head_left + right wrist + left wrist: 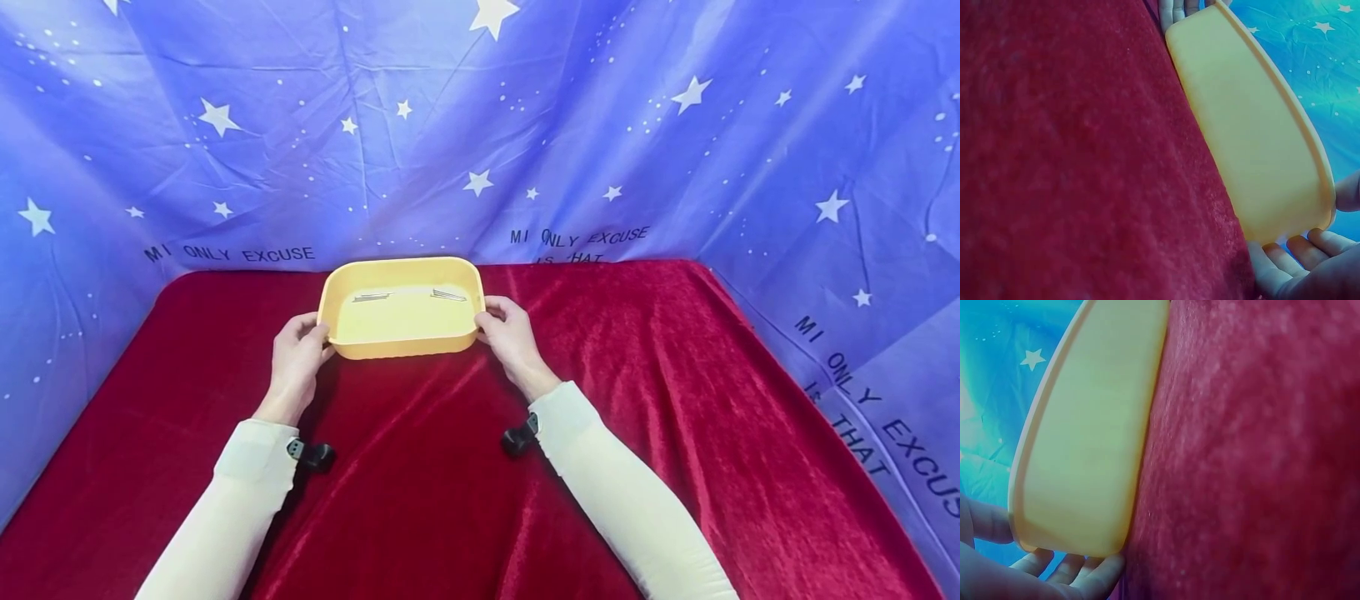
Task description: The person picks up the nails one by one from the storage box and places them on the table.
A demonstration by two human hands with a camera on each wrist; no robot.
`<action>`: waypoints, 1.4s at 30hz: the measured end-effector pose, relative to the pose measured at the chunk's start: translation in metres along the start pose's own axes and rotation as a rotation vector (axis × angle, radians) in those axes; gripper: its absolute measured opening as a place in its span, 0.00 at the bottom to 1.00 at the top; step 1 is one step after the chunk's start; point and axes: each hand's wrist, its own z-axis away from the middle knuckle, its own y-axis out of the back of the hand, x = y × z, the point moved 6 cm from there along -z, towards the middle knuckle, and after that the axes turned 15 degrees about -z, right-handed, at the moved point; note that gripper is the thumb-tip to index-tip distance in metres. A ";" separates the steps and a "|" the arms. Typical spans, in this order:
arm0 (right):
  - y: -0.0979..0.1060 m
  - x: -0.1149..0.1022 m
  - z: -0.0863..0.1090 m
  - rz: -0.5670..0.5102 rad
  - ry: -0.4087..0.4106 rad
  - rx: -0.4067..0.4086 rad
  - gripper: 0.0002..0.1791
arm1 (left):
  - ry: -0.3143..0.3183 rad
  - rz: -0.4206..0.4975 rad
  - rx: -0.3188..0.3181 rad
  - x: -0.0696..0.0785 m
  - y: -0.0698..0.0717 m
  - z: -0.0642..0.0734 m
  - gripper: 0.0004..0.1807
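A yellow rectangular tub [405,346] with rounded corners is held between both hands near the far edge of the table. Inside it lie two small groups of thin metal sticks, one at the left [372,297] and one at the right [448,294]. My left hand [297,354] grips the tub's left end, thumb at the rim and fingers against the outer wall. At the opposite end my right hand [513,337] grips it the same way. In both wrist views the tub's long side wall [1091,431] stands close over the red cloth.
Dark red velvet cloth [420,483] covers the table. Blue curtains [420,150] with white stars and printed words hang behind it and along both sides. A black wrist camera sits on the left cuff [311,455] and another on the right cuff [519,437].
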 end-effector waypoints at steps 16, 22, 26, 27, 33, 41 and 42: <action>0.014 -0.005 0.002 -0.003 -0.002 0.021 0.21 | -0.007 0.012 -0.020 0.001 -0.014 0.002 0.20; 0.019 -0.007 0.001 0.009 -0.007 0.037 0.22 | -0.015 0.025 -0.025 0.002 -0.019 0.002 0.21; 0.022 -0.008 0.001 0.008 -0.008 0.038 0.22 | -0.015 0.035 -0.031 0.003 -0.023 0.002 0.21; 0.023 -0.008 0.001 0.008 -0.008 0.037 0.22 | -0.014 0.036 -0.032 0.003 -0.024 0.002 0.21; 0.028 -0.010 0.002 0.007 -0.001 0.028 0.22 | -0.015 0.040 -0.035 0.003 -0.028 0.003 0.20; 0.034 -0.010 0.003 -0.013 -0.003 0.034 0.22 | -0.018 0.038 -0.053 0.004 -0.032 0.005 0.20; 0.034 -0.010 0.003 -0.011 -0.001 0.033 0.23 | -0.017 0.040 -0.053 0.005 -0.033 0.005 0.20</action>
